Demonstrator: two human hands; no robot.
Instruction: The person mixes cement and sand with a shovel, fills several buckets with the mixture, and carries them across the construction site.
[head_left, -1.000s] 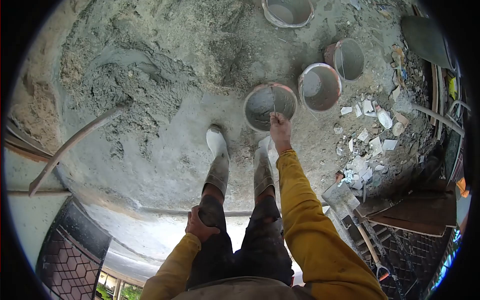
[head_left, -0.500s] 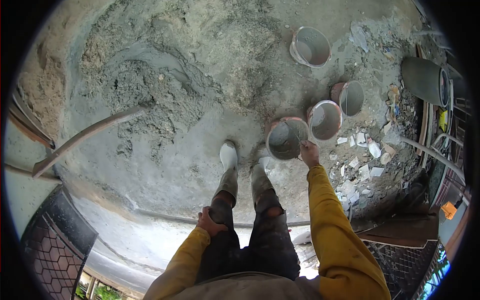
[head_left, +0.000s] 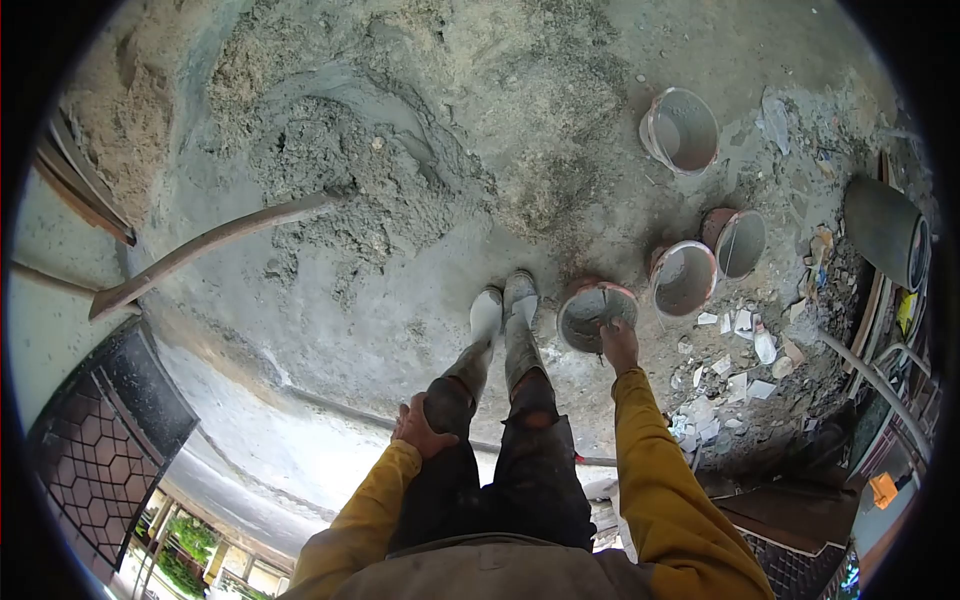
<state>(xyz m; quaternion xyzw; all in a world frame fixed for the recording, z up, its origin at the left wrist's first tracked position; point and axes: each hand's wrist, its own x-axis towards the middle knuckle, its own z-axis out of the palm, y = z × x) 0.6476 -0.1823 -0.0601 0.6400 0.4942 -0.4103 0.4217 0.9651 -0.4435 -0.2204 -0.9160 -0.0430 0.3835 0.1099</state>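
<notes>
My right hand [head_left: 619,344] is closed on the handle of a mortar-smeared bucket [head_left: 571,298], just right of my boots. Grey wet mix coats the inside of this bucket. My left hand [head_left: 424,430] lies on my left leg near the knee, thumb apart from the fingers, holding nothing. Right of the held bucket stand a bucket with a pale rim [head_left: 684,281] and a reddish bucket [head_left: 741,245], close together. Farther off is another bucket [head_left: 682,131], with grey residue inside.
A heap of wet mortar [head_left: 370,175] spreads ahead on the left, with a curved wooden handle [head_left: 220,240] sticking out of it. Broken tile pieces [head_left: 740,385] litter the ground at right, near a dark barrel [head_left: 885,232]. A low ledge [head_left: 330,410] runs behind my boots [head_left: 487,312].
My right hand has drawn the held bucket nearer to me, away from the pale-rimmed bucket. My boots now stand closer together, and the view has shifted. My left hand stays on my leg.
</notes>
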